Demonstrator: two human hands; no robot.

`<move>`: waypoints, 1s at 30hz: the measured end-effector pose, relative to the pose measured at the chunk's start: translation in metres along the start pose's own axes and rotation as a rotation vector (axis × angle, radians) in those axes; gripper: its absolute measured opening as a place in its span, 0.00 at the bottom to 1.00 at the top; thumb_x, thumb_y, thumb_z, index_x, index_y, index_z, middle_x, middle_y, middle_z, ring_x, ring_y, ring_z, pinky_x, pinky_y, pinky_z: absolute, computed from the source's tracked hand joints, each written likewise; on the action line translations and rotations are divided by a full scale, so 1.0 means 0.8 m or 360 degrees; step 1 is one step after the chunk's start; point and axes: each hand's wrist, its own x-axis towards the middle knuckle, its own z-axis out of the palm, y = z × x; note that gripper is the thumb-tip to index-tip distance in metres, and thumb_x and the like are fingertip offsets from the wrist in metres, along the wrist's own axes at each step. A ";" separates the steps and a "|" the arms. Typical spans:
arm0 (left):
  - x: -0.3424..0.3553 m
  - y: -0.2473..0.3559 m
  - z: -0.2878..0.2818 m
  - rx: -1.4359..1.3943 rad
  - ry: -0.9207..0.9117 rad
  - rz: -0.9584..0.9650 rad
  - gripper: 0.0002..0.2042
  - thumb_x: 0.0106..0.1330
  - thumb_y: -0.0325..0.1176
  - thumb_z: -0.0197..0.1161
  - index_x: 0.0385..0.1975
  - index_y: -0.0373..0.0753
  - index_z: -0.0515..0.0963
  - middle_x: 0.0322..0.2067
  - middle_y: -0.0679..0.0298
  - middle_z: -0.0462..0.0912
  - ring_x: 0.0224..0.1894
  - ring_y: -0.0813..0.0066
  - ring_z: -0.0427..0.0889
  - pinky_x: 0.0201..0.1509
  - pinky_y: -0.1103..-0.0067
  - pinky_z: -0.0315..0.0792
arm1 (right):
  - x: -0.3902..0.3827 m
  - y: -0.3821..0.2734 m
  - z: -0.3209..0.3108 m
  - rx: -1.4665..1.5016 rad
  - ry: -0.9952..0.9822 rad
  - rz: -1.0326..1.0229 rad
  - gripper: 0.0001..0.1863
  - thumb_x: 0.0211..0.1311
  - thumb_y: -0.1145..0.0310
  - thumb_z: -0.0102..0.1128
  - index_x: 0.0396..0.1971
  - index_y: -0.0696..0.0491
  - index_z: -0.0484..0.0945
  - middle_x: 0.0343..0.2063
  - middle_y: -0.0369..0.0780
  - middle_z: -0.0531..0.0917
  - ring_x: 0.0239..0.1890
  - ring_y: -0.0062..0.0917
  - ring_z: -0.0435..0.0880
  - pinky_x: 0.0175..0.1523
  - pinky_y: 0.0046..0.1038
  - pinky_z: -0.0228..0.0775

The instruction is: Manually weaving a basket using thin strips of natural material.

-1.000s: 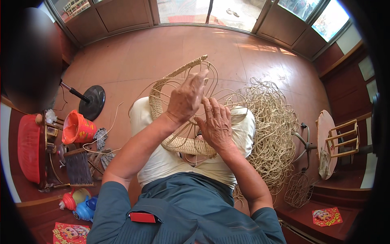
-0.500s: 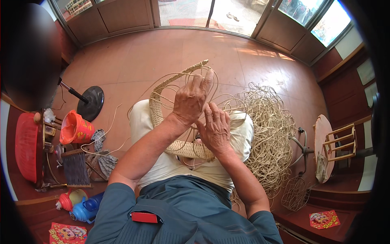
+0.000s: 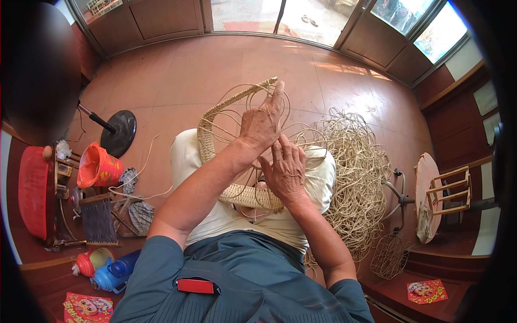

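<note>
A curved band of woven straw-coloured cord (image 3: 205,141) arcs over my lap, with loose strands looping inside it. My left hand (image 3: 260,123) is closed on cord near the band's far tip, its index finger stretched up along that tip. What lies under its curled fingers is hidden. Just nearer and to the right is my right hand (image 3: 286,169), its fingers pressed together and its thumb set apart. Cord strands run rightward from its fingertips, and its palm side is out of sight. The band's near section (image 3: 247,197) passes below my wrists.
A big heap of loose cord (image 3: 355,177) lies on the floor to my right, beside a round stool (image 3: 425,183). At left are an orange bucket (image 3: 99,166), a black round stand base (image 3: 119,133), a small folding stool (image 3: 98,220) and a blue flask (image 3: 109,277).
My left hand has shifted slightly right, its wrist turning, and its fingers have drawn in except the index. A strand loop near the tip has changed shape. My right hand stays nearly still.
</note>
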 end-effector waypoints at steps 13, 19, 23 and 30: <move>-0.085 -0.033 -0.071 -0.1860 -0.0260 -0.0697 0.25 0.84 0.36 0.61 0.76 0.33 0.69 0.29 0.78 0.72 0.27 0.92 0.65 0.28 0.88 0.58 | 0.011 0.000 -0.005 0.0174 0.0033 0.0108 0.30 0.66 0.66 0.72 0.68 0.46 0.78 0.62 0.43 0.82 0.62 0.39 0.83 0.70 0.45 0.67; -0.125 -0.015 -0.092 -0.2031 -0.0253 -0.0974 0.23 0.83 0.31 0.61 0.73 0.33 0.70 0.30 0.76 0.74 0.30 0.90 0.68 0.34 0.86 0.64 | 0.008 0.000 -0.001 0.0193 0.0084 0.0122 0.27 0.64 0.69 0.72 0.64 0.44 0.81 0.63 0.41 0.80 0.65 0.39 0.79 0.70 0.46 0.66; -0.138 -0.031 -0.095 -0.2045 -0.0247 -0.1011 0.26 0.83 0.38 0.63 0.75 0.36 0.69 0.29 0.79 0.71 0.27 0.93 0.65 0.28 0.89 0.56 | 0.010 -0.002 -0.004 0.0058 0.0322 -0.0005 0.32 0.59 0.73 0.72 0.66 0.40 0.82 0.63 0.38 0.80 0.68 0.38 0.78 0.72 0.46 0.66; -0.122 -0.076 -0.119 -0.1971 -0.0075 -0.0996 0.26 0.81 0.37 0.66 0.74 0.36 0.71 0.29 0.79 0.73 0.27 0.93 0.66 0.27 0.89 0.59 | 0.016 0.008 0.006 0.0099 0.0171 -0.0230 0.34 0.60 0.76 0.68 0.70 0.41 0.81 0.63 0.38 0.81 0.69 0.37 0.80 0.71 0.44 0.71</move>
